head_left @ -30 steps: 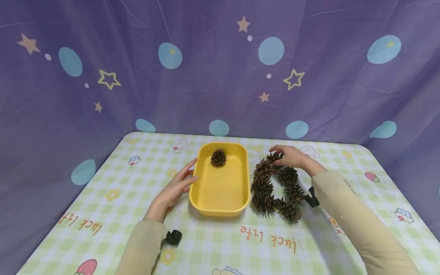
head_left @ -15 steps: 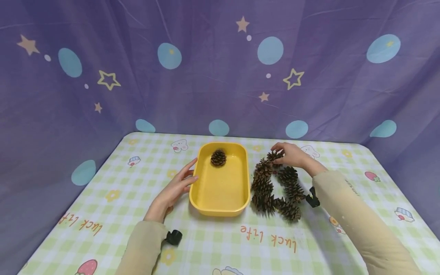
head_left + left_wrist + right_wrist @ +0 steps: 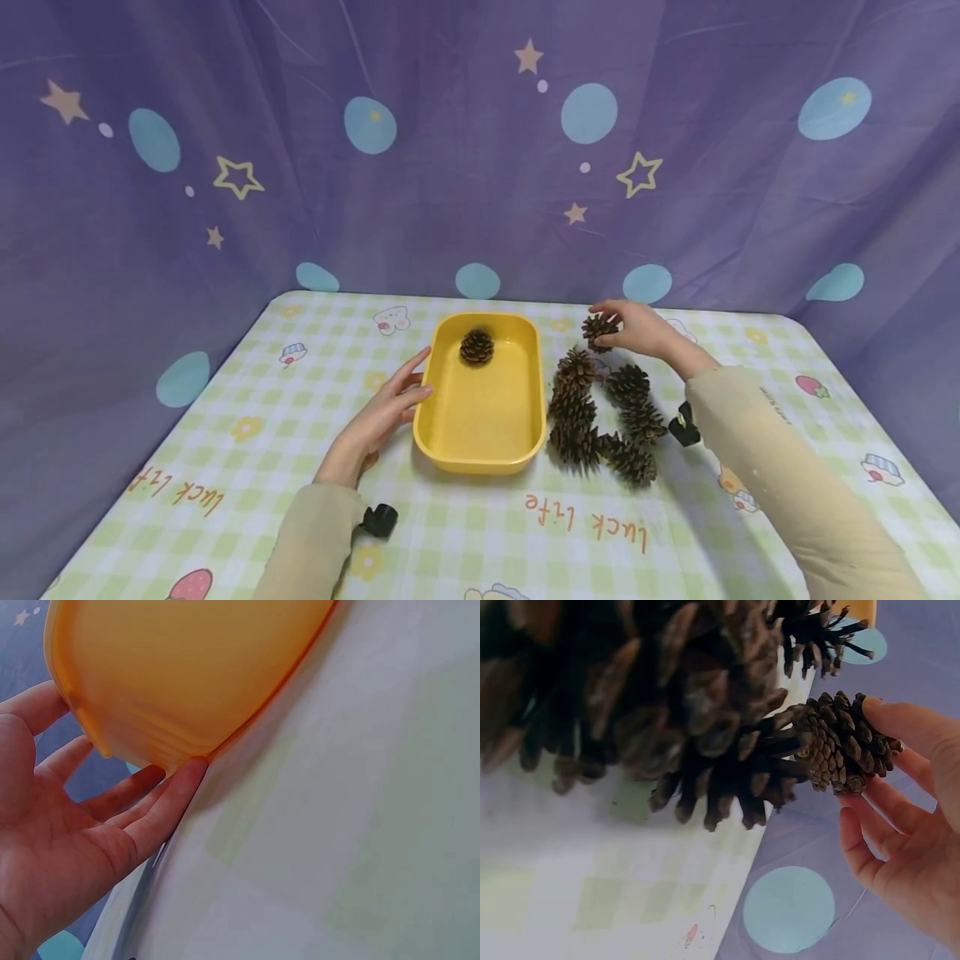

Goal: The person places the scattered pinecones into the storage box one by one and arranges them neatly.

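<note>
Table (image 3: 247, 433): checked cloth with cartoon prints covers it, and a purple star-and-dot curtain hangs behind.
Yellow tray (image 3: 480, 454): an oblong dish with its long axis running away from the person, sitting between the two hands; one pine cone in the tray (image 3: 477, 346) lies near its far end.
Pile of cones (image 3: 592, 408): loose cones lie on the cloth just right of the tray, between its right wall and the right forearm; they sit under and nearer than the lifted cone, not across the line from it to the tray.
Left hand (image 3: 382, 408): fingers straight and relaxed, gripping nothing; in the wrist view the fingertips (image 3: 191, 769) touch the tray's outer left wall where it meets the cloth.
Right hand (image 3: 637, 327): fingers and thumb curl round a small pine cone (image 3: 600, 327), held clear of the pile beyond its far end.
Held cone versus tray: the tray lies to the left of this cone and slightly nearer the person; the right hand is plainly the nearer one.
Black clips (image 3: 378, 518): one sits on each sleeve near the wrist.
</note>
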Tool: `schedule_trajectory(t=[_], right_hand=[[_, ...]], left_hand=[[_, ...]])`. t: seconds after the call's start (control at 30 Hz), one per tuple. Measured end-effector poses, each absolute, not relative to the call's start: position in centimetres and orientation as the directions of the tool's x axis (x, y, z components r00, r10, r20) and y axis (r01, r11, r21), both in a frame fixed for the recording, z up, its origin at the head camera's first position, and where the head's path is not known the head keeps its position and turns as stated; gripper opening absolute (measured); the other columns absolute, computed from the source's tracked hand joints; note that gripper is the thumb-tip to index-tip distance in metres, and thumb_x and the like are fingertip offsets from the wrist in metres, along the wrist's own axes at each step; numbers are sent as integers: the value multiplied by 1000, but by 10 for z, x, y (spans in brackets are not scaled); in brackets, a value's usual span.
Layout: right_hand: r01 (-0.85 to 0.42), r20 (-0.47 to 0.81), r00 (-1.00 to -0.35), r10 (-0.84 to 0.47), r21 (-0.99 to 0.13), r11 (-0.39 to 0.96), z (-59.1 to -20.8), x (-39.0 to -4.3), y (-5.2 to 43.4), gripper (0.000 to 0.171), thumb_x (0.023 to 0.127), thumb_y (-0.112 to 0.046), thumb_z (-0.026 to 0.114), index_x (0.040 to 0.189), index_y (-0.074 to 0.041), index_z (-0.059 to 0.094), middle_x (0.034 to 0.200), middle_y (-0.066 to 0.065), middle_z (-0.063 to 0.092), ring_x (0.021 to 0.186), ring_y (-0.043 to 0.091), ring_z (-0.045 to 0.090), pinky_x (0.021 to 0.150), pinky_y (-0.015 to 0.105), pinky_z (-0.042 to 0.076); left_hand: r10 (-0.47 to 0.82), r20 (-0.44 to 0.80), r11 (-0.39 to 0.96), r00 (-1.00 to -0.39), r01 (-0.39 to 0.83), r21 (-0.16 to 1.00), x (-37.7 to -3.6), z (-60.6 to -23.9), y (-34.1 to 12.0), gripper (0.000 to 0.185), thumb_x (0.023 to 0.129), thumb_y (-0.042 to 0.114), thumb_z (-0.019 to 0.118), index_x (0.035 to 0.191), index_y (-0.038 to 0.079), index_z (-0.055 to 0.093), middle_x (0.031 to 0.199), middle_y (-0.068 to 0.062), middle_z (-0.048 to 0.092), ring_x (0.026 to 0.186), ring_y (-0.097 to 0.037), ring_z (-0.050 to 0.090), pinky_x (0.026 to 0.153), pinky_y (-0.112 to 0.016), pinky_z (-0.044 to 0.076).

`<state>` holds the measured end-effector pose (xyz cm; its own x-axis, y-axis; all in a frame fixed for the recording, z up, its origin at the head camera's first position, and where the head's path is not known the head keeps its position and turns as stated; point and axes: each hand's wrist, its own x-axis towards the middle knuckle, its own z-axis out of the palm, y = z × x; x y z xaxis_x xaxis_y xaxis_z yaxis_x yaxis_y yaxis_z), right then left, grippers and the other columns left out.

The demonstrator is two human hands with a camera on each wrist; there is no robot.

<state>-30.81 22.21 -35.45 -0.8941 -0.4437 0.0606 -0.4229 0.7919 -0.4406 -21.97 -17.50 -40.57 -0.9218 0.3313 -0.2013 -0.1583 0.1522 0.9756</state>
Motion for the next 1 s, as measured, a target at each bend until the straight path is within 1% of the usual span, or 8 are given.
schedule_trajectory(t=[0.07, 0.13, 0.3, 0.43, 0.53, 0.7, 0.87, 1.0], right_hand=[[-431, 67, -891, -448, -432, 792, -352, -308, 221, 52, 80, -20, 68, 128, -5, 51, 118, 18, 56, 103, 34, 55, 84, 48, 47], [-434, 71, -891, -449, -427, 793, -349, -307, 220, 51, 81, -20, 68, 127, -5, 52, 121, 17, 55, 103, 33, 54, 84, 48, 47], [-439, 99, -891, -443, -436, 786, -342, -306, 215, 50, 81, -21, 68, 126, -7, 53, 124, 15, 53, 105, 34, 53, 85, 49, 46], [-454, 134, -886, -443, -441, 775, -336, -304, 209, 49, 80, -21, 68, 125, -8, 54, 123, 12, 55, 107, 32, 53, 87, 49, 46], [-460, 136, -883, -450, -447, 767, -333, -303, 204, 48, 81, -24, 68, 125, -10, 54, 122, 10, 56, 107, 30, 54, 88, 48, 46], [-477, 153, -873, -463, -464, 746, -329, -303, 196, 48, 81, -25, 68, 124, -9, 54, 120, 11, 57, 105, 30, 56, 86, 46, 48], [-499, 190, -863, -468, -466, 731, -326, -302, 187, 49, 80, -25, 69, 123, -8, 54, 119, 13, 58, 104, 31, 57, 85, 45, 49], [-510, 186, -855, -484, -478, 715, -326, -300, 177, 49, 80, -24, 69, 124, -10, 54, 119, 12, 58, 103, 29, 58, 83, 42, 51]], left_hand=[[339, -192, 149, -921, -149, 978, -218, -402, -174, 61, 94, 22, 50, 144, 39, 18, 141, -12, 28, 121, -33, 43, 96, -43, 44], [342, -193, 148, -920, -150, 977, -218, -402, -174, 61, 94, 22, 50, 144, 40, 18, 141, -12, 28, 121, -33, 43, 96, -43, 43], [329, -185, 152, -926, -142, 978, -225, -413, -178, 58, 94, 25, 51, 140, 46, 23, 140, -9, 31, 120, -30, 45, 95, -42, 45], [325, -164, 153, -931, -120, 981, -228, -419, -179, 59, 92, 30, 54, 139, 47, 24, 139, -8, 32, 119, -29, 45, 92, -41, 47], [334, -164, 150, -928, -120, 981, -228, -420, -179, 60, 91, 33, 55, 139, 47, 23, 140, -9, 32, 120, -30, 45, 91, -40, 47], [347, -158, 154, -924, -110, 982, -229, -419, -180, 60, 92, 31, 53, 141, 45, 22, 141, -10, 30, 121, -32, 44, 94, -42, 46], [339, -166, 158, -926, -118, 980, -229, -418, -179, 58, 92, 31, 54, 139, 47, 24, 139, -8, 32, 120, -30, 45, 95, -43, 45], [329, -168, 152, -929, -123, 981, -227, -418, -178, 60, 91, 31, 54, 140, 46, 23, 140, -8, 32, 121, -29, 44, 94, -42, 46]])
